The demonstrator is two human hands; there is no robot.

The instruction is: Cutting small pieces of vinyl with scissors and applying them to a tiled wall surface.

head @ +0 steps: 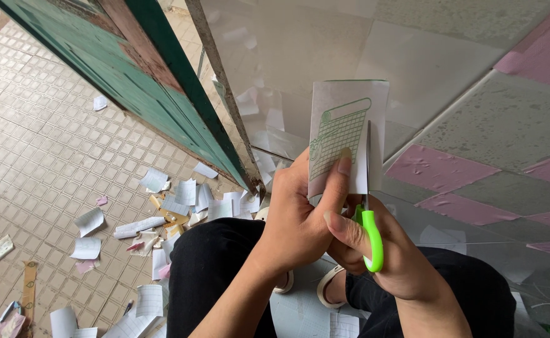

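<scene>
My left hand point(303, 213) pinches the lower edge of a small white paper point(350, 116) printed with a green grid drawing, holding it upright in front of me. My right hand point(387, 256) grips green-handled scissors point(371, 235). Their blade point(367, 153) runs straight up through the paper, right of the drawing. Both hands hover above my knees in black trousers point(215, 263).
Many cut paper scraps point(162, 216) litter the small-tiled floor at left. A green wooden door point(156, 75) leans diagonally at upper left. A glossy tiled wall with pink and grey tiles point(475, 125) fills the right. A sandalled foot point(331, 288) shows below my hands.
</scene>
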